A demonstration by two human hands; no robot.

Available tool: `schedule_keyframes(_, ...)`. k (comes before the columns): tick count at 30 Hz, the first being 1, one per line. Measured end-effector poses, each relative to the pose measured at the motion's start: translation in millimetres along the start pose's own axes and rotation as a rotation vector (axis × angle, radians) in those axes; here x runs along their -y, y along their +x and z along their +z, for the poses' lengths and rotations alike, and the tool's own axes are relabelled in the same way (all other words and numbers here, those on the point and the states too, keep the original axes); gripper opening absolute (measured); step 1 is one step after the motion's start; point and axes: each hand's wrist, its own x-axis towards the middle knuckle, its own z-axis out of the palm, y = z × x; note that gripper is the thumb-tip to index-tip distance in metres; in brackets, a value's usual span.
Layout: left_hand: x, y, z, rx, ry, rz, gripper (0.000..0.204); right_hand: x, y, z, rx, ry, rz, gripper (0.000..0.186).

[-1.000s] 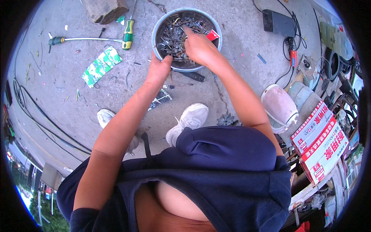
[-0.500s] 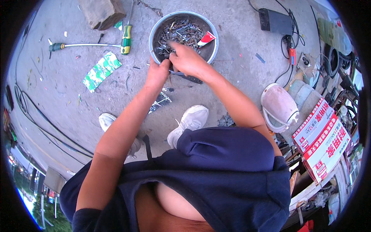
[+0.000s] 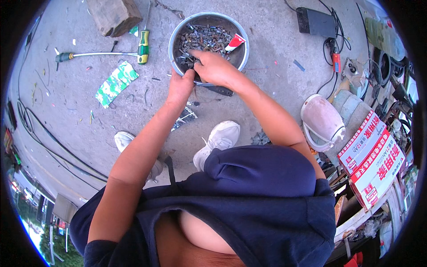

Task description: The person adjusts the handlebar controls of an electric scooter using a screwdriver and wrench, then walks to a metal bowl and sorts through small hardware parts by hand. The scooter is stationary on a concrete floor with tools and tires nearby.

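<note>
A round metal bowl (image 3: 247, 50) stands on the floor ahead of me, with a heap of screws and small metal parts (image 3: 208, 38) in it. My left hand (image 3: 180, 85) is closed on the bowl's near-left rim, thumb over the edge; its other fingers are mostly hidden. Inside the bowl, my right hand (image 3: 214, 68) reaches into the near-left part of the heap. Its index finger stretches out to the left, slightly smeared, apart from the thumb. No held piece shows in it. A red-and-white tube (image 3: 235, 42) leans against the right inner wall.
To the left lie a green-and-yellow-handled screwdriver (image 3: 143, 48), a long-shafted tool (image 3: 104, 54), a green-and-white wrapper (image 3: 116, 83) and a wood block (image 3: 114, 18). On the right are a black power adapter (image 3: 315, 23) with cables, a pinkish kettle-like container (image 3: 321, 122) and a printed red-and-white carton (image 3: 372, 155).
My right index finger has shifted slightly left over the heap. The bowl and its tube have moved a little away from me. My left hand stays at the rim.
</note>
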Motion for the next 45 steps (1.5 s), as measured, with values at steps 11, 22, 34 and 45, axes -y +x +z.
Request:
schedule_keyframes(11, -9, -11, 2, -0.039, 0.046, 0.016, 0.044, -14, 9, -14, -0.234, -0.102, 0.141, 0.059)
schedule_keyframes(22, -67, 43, -29, 0.042, 0.564, 0.275, 0.044, -12, 5, -13, -0.117, -0.188, 0.051, 0.041)
schedule_keyframes(34, -39, 20, -39, -0.08, 0.429, 0.327, 0.031, 1, 8, -11, -0.173, -0.091, 0.052, 0.051)
schedule_keyframes(45, -38, 21, -42, -0.084, 0.47, 0.272, 0.026, 25, 10, 19, 0.056, -0.176, -0.022, 0.052)
